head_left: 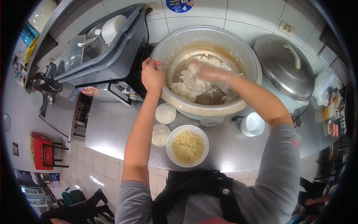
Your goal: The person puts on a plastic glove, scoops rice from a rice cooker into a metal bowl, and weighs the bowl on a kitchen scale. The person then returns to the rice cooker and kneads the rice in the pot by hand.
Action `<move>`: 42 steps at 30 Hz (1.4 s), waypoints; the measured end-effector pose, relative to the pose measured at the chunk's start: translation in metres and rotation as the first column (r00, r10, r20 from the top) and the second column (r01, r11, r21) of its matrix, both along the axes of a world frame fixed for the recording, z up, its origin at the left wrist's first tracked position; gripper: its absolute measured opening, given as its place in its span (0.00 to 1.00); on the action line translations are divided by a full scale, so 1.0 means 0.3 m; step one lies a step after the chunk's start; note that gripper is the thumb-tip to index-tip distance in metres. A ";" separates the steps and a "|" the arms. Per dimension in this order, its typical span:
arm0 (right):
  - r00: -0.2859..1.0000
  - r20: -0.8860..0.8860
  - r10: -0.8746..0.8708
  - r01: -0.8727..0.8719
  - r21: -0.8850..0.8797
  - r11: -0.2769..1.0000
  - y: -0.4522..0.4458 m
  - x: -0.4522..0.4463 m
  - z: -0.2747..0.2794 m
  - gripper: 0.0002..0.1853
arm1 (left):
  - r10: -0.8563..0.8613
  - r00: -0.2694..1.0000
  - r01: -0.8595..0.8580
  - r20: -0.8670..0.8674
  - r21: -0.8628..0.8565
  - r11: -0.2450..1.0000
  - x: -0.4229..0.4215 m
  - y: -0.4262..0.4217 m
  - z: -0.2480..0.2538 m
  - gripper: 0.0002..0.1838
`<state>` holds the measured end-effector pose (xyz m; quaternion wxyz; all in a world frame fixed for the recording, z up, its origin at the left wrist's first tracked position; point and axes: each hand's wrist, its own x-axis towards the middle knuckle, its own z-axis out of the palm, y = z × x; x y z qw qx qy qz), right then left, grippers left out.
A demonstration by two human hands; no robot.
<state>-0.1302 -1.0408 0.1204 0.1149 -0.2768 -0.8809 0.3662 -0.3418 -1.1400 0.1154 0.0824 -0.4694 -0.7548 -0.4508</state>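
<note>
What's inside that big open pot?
White rice lies clumped inside the pot, with bare inner surface showing around it. The right hand covers some of it, and whatever is beneath the clumps can't be seen.

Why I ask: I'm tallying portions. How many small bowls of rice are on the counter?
2: the farther bowl by the rice pot, the nearer bowl beside the noodle bowl. The left forearm could hide more.

Head: one wide view, forward and steeply down.
Pot (210, 109): within arm's reach, seen from above.
Wall (205, 9): beyond, at the far side.
</note>
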 end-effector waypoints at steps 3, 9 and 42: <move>0.990 0.119 0.075 -0.074 -0.018 0.997 0.060 0.090 0.152 0.34 | -0.007 1.000 0.007 0.005 0.003 1.000 -0.001 -0.002 0.003 0.11; 0.926 0.366 -0.090 0.196 -0.265 0.944 0.334 0.207 0.041 0.44 | -0.024 1.000 0.023 0.014 0.028 0.999 0.000 0.001 0.001 0.11; 0.333 0.943 0.032 0.081 -0.063 0.995 0.153 0.245 0.097 0.25 | -0.030 0.999 0.030 0.030 -0.032 0.999 0.003 0.000 0.007 0.12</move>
